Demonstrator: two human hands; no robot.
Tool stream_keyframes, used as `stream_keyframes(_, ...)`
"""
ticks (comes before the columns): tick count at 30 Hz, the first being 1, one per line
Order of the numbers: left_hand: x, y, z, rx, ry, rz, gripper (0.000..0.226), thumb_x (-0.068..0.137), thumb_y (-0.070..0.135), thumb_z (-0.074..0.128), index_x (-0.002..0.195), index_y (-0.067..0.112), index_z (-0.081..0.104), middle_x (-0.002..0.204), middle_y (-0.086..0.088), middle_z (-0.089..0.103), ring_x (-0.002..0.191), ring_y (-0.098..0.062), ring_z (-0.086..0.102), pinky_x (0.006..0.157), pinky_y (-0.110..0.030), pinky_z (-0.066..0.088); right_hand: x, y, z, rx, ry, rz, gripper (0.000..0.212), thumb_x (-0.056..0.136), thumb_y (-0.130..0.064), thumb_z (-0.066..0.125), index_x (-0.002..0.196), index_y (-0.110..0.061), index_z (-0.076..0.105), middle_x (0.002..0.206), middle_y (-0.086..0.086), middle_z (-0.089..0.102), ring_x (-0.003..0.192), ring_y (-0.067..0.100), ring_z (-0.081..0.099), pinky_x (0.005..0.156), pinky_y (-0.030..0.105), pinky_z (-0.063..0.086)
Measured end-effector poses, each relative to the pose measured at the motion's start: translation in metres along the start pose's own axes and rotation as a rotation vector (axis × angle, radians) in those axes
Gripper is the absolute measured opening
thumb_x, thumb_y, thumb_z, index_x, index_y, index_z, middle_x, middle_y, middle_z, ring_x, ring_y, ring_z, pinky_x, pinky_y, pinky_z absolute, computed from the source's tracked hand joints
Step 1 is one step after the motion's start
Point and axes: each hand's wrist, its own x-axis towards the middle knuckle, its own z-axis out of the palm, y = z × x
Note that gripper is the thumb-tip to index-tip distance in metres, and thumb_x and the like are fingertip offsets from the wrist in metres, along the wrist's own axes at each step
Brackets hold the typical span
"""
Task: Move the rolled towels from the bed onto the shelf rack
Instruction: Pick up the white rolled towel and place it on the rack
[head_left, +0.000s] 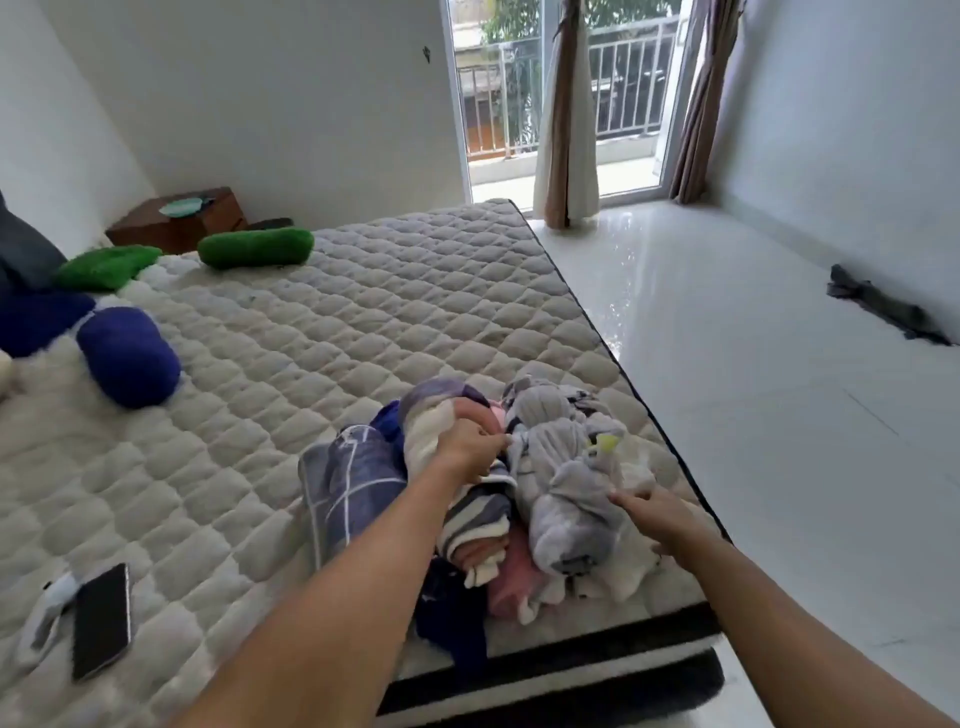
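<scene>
Quilted bed (322, 322) bears rolled towels (566, 483) (piled); both hands (470, 449) touching.

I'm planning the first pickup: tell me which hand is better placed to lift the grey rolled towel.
Probably the right hand: its fingers already touch the grey rolled towel at the near bed corner. The left hand is pinching cloth in the middle of the pile, beside the striped roll.
</scene>
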Motion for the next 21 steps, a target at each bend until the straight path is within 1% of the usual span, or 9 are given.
stream_keyframes(2,0.025,-0.001,0.02,-0.122,0.053,-0.023,0.038,0.081,0.039,0.067,0.057,0.013,0.052,0.059,-0.007,0.051,0.065,-0.023,0.053,0.071,-0.044,0.052,0.019,0.007,0.003,0.093,-0.004,0.036,0.058,0.085,-0.045,0.062,0.124,-0.003,0.054,0.118,0.013,0.058,0.108,0.033,0.058,0.082,0.045,0.053)
stream_keyframes(4,0.045,0.006,0.035,-0.141,0.082,-0.062,0.03,0.082,0.037,0.068,0.079,0.008,0.06,0.07,-0.006,0.058,0.074,-0.022,0.058,0.07,-0.034,0.048,0.035,0.012,0.01,0.161,-0.101,0.055,0.062,0.081,-0.05,0.065,0.127,-0.01,0.052,0.12,0.007,0.059,0.106,0.029,0.059,0.07,0.037,0.053)
stream_keyframes(6,0.065,0.021,0.046,-0.162,0.027,-0.123,0.049,0.08,0.042,0.068,0.109,0.002,0.061,0.103,-0.012,0.068,0.096,-0.025,0.063,0.082,-0.03,0.05,0.048,0.008,0.012,0.201,-0.174,0.032,0.061,0.083,-0.045,0.066,0.132,-0.015,0.049,0.122,0.004,0.058,0.098,0.019,0.057,0.06,0.023,0.044)
stream_keyframes(7,0.075,0.027,0.05,-0.172,0.002,-0.165,0.064,0.08,0.044,0.068,0.126,0.002,0.055,0.124,-0.013,0.062,0.113,-0.027,0.059,0.094,-0.032,0.048,0.058,0.007,0.011,0.213,-0.199,0.026,0.059,0.084,-0.043,0.066,0.134,-0.016,0.049,0.119,0.002,0.057,0.096,0.015,0.055,0.06,0.02,0.042)
stream_keyframes(9,0.088,0.037,0.056,-0.194,-0.07,-0.291,0.084,0.078,0.048,0.07,0.142,0.002,0.04,0.142,-0.012,0.049,0.128,-0.029,0.049,0.105,-0.033,0.042,0.07,0.001,0.005,0.202,-0.28,0.046,0.061,0.082,-0.045,0.067,0.134,-0.019,0.048,0.118,-0.003,0.056,0.101,0.014,0.053,0.063,0.019,0.042)
stream_keyframes(11,0.1,0.04,0.059,-0.217,-0.133,-0.367,0.092,0.071,0.053,0.074,0.141,0.004,0.042,0.141,-0.011,0.051,0.126,-0.028,0.052,0.105,-0.034,0.044,0.087,0.001,0.0,0.177,-0.359,0.081,0.064,0.076,-0.05,0.07,0.13,-0.02,0.052,0.119,-0.003,0.062,0.106,0.015,0.058,0.072,0.025,0.051)
stream_keyframes(14,0.11,0.047,0.061,-0.225,-0.178,-0.449,0.084,0.07,0.048,0.078,0.137,0.005,0.049,0.137,-0.009,0.055,0.124,-0.028,0.053,0.1,-0.034,0.046,0.107,-0.003,-0.008,0.178,-0.462,0.18,0.059,0.067,-0.049,0.074,0.119,-0.023,0.061,0.111,0.001,0.07,0.103,0.02,0.065,0.088,0.037,0.055)
stream_keyframes(17,0.111,0.057,0.06,-0.213,-0.205,-0.517,0.07,0.079,0.036,0.074,0.136,0.003,0.048,0.131,-0.005,0.051,0.123,-0.029,0.049,0.088,-0.034,0.042,0.117,-0.009,-0.016,0.194,-0.518,0.264,0.043,0.07,-0.031,0.073,0.111,-0.019,0.065,0.108,0.007,0.07,0.098,0.022,0.066,0.079,0.033,0.055)
stream_keyframes(21,0.098,0.065,0.058,-0.295,-0.099,-0.5,0.065,0.078,0.027,0.075,0.133,0.001,0.051,0.121,-0.011,0.058,0.095,-0.022,0.051,0.071,-0.028,0.046,0.117,-0.013,-0.029,0.192,-0.575,0.273,0.038,0.072,-0.022,0.07,0.11,-0.018,0.064,0.113,0.009,0.068,0.098,0.025,0.064,0.076,0.033,0.054)
